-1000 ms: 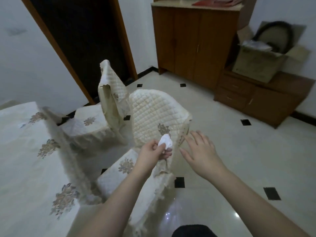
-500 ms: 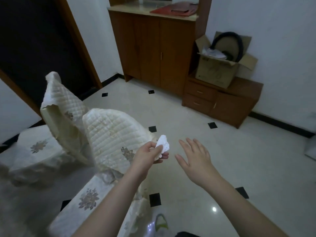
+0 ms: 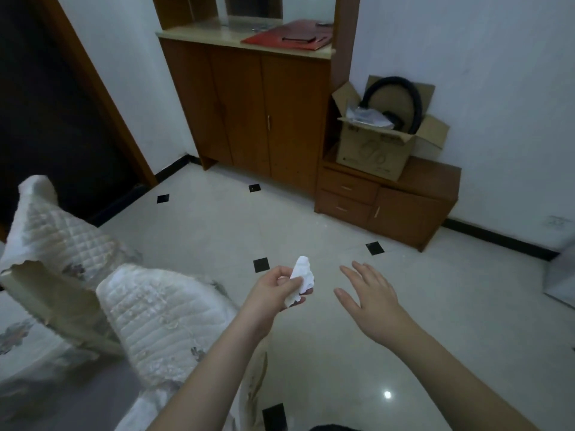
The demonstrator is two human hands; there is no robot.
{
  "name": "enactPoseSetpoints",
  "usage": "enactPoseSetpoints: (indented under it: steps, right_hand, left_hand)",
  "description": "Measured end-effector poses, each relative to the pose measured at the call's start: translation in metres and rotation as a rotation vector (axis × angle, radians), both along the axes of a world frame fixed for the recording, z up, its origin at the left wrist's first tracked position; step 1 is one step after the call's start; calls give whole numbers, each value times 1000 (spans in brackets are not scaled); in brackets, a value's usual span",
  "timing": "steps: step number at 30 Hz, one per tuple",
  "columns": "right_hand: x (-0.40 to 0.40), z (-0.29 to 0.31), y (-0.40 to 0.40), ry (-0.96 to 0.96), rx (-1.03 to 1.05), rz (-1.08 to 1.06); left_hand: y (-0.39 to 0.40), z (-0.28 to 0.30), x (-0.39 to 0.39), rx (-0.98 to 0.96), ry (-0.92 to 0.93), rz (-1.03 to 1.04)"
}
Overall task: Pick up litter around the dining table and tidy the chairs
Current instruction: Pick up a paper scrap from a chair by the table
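Tissue (image 3: pixel 301 280) white, crumpled, pinched by left hand (image 3: pixel 273 290)

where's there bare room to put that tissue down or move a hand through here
Bare floor stretches from the hands to the tall cabinet and low drawer unit. Crowded at left, where two quilted chairs stand close. The left hand holds the tissue; the right hand is free.

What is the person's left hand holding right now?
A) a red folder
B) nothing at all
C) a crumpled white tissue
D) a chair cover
C: the left hand pinches a crumpled white tissue between thumb and fingers above the floor, while the right hand is spread and holds nothing.
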State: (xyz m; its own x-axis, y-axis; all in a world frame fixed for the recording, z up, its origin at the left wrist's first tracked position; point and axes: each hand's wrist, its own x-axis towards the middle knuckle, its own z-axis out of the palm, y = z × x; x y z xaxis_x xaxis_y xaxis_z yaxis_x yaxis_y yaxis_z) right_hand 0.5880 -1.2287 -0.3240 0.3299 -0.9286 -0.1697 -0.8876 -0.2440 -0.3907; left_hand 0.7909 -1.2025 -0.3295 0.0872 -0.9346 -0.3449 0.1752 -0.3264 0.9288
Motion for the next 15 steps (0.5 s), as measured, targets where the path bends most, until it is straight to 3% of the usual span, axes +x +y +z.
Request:
enactPoseSetpoints:
  steps: [6, 15]
  right_hand:
    - [-10, -15, -88, -35, 27, 37]
    - [-7, 0, -246, -52, -19, 206]
  left_hand:
    - [-82, -19, -7, 65, 111, 112]
    - [-190, 8, -12, 8, 73, 115]
